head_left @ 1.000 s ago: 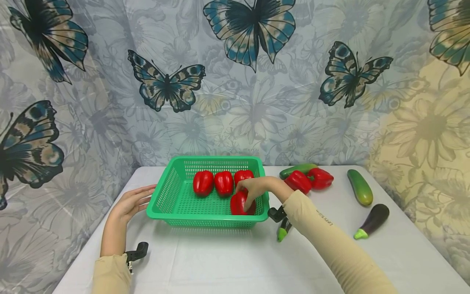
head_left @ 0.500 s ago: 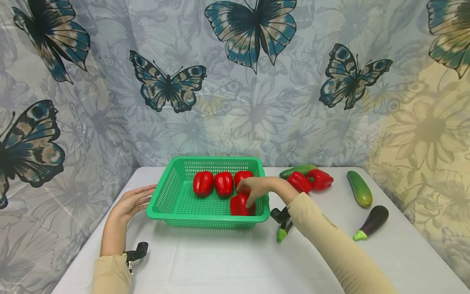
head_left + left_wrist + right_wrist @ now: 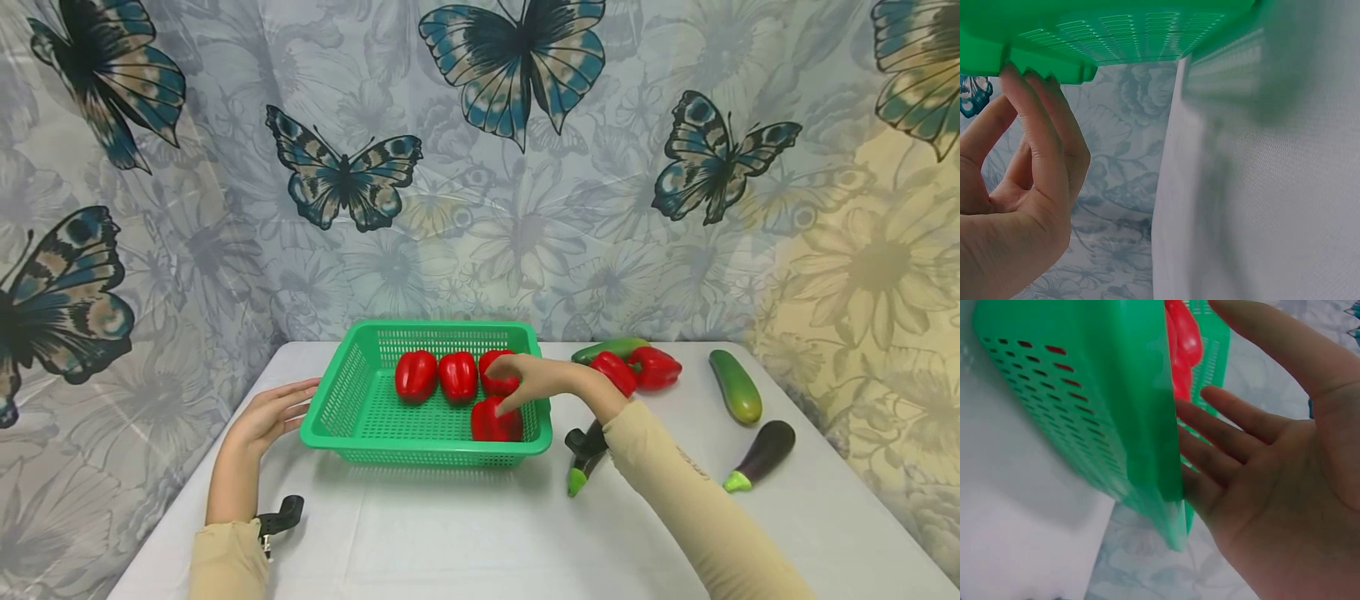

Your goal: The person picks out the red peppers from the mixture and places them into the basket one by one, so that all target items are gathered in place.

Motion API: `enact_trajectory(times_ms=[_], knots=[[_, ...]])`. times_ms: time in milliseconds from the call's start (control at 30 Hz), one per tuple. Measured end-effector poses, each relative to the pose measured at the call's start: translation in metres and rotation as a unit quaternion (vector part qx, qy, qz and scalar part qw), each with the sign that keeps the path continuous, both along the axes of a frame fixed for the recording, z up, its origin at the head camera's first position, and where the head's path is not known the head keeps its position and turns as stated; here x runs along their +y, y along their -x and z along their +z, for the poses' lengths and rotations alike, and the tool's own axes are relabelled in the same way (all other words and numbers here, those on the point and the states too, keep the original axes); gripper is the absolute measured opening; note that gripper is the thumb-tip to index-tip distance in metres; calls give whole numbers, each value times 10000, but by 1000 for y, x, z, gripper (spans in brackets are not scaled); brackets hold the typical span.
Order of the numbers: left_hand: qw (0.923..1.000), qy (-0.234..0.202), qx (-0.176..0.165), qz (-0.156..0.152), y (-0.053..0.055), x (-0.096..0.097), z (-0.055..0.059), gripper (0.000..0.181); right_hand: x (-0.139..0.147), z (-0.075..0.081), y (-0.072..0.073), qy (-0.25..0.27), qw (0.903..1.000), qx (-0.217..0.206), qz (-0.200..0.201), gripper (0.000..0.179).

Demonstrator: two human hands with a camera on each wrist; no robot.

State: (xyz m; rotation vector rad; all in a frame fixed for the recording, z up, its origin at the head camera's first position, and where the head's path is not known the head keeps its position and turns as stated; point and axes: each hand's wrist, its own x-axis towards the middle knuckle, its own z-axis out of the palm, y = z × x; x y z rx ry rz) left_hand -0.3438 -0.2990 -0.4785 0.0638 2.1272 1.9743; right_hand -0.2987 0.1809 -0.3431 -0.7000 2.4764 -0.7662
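Note:
A green plastic basket (image 3: 420,445) holds several red bell peppers. One bell pepper (image 3: 491,427) lies in its front right corner, while others (image 3: 416,377) sit in a row behind. Above the front right pepper is my right hand (image 3: 534,380), thumb and fingers apart, gripping nothing. In the right wrist view its spread fingers (image 3: 1222,437) reach over the basket wall. My left hand (image 3: 262,421) is at the basket's left side with fingers extended. The left wrist view shows its fingertips (image 3: 1029,74) touching the rim.
Right of the basket, two red bell peppers (image 3: 656,368) lie by a green cucumber-like vegetable (image 3: 611,347). Farther right are another green vegetable (image 3: 735,387) and an eggplant (image 3: 763,450). A second eggplant (image 3: 577,477) lies partly under the right wrist. A butterfly-print cloth (image 3: 480,250) hangs behind the white table.
My right hand has let go of the front right bell pepper and moved up and slightly right. The pepper stays in the basket. My left hand has not moved.

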Motion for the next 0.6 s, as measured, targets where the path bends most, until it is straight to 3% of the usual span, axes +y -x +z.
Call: enact_trajectory(times_ms=[100,300,600], knots=[[9998,-65,-135,152,5,-1,-6,55,4,0,-1,206,9998,-6,-81,71],[9998,-213,-35,1,9,-3,-10,54,17,0,-4,685,9975,107,-162,72],[9998,-183,12,-39,7,-1,-6,52,42,-7,-7,1249,9886,479,-691,75]])
